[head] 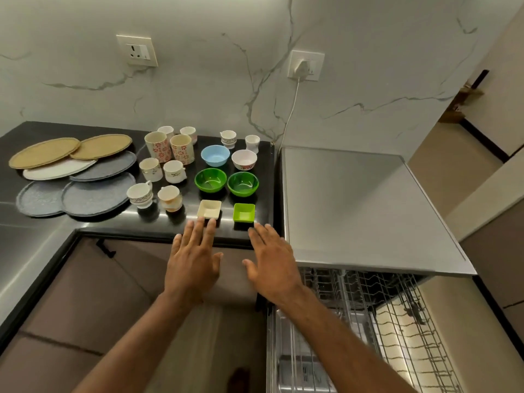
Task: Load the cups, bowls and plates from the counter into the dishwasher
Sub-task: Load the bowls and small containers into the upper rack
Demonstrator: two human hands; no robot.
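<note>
White dish (pixel 209 209) — perhaps touching left hand (pixel 195 259).

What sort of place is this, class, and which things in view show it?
Probably a home kitchen: a dark counter holds cups, bowls and plates, a power socket sits in the marble-look wall, and a dishwasher stands open, its wire rack showing.
</note>
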